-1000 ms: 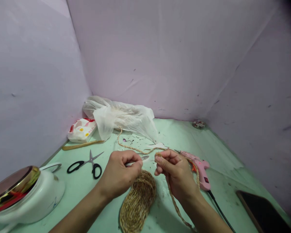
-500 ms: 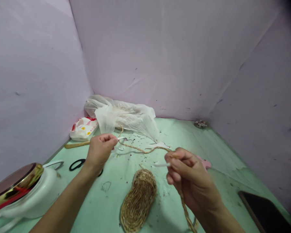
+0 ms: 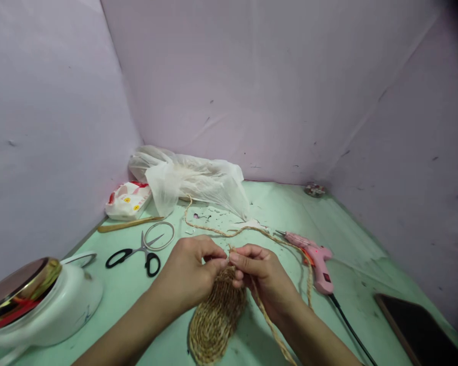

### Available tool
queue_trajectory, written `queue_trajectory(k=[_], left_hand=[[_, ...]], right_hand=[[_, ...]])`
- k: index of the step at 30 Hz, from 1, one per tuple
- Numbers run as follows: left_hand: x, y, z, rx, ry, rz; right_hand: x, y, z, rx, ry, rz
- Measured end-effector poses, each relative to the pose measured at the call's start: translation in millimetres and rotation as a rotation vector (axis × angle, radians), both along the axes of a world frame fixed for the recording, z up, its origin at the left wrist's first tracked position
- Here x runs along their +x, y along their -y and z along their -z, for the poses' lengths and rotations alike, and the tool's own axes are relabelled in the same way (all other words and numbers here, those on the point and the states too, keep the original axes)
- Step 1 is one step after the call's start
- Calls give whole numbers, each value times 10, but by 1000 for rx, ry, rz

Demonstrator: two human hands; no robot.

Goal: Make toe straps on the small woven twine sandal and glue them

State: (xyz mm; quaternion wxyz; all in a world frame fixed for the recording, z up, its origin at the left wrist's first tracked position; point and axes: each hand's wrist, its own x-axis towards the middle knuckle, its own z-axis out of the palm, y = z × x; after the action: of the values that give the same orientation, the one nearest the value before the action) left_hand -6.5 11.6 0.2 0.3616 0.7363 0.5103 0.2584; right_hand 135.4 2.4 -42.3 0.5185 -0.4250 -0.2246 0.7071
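Note:
My left hand (image 3: 198, 269) and my right hand (image 3: 261, 272) meet above the middle of the table, thumbs and forefingers pinched together. Between the fingertips shows the frayed end of a twisted straw rope (image 3: 269, 325), held by both hands. The rope's length hangs down below my right hand, and another stretch runs across the table behind. Just under the hands lies a sole-shaped piece of coiled straw cord (image 3: 216, 330), its upper part partly covered by my fingers. Whether a white strip is still in the fingers cannot be seen.
Black-handled scissors (image 3: 137, 251) and a silvery ring (image 3: 159, 248) lie left, near a wooden stick (image 3: 125, 224). A pink glue gun (image 3: 320, 267) with a black cord and a dark phone (image 3: 416, 330) are right. Behind stand a plastic bag (image 3: 198, 175) and tissue pack (image 3: 127, 202); a white pot (image 3: 68, 305) is front left.
My hands, apart before with a short white strip showing at each, have come together over the straw piece. The scissors, ring and glue gun are now uncovered.

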Motion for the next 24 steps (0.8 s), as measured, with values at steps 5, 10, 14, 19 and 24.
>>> queue_trajectory(k=[5, 10, 14, 19, 24], left_hand=[[-12, -26, -11, -45, -30, -19], [-101, -45, -40, 106, -220, -33], [-195, -72, -117, 214, -126, -73], [-110, -62, -100, 112, 120, -62], [83, 15, 32, -22, 260, -108]], right_hand=[[-7, 2, -42, -6, 19, 0], [21, -14, -58, 58, 175, -25], [91, -48, -71, 90, 271, 100], [56, -17, -123, 58, 141, 88], [-13, 20, -139, 48, 47, 175]])
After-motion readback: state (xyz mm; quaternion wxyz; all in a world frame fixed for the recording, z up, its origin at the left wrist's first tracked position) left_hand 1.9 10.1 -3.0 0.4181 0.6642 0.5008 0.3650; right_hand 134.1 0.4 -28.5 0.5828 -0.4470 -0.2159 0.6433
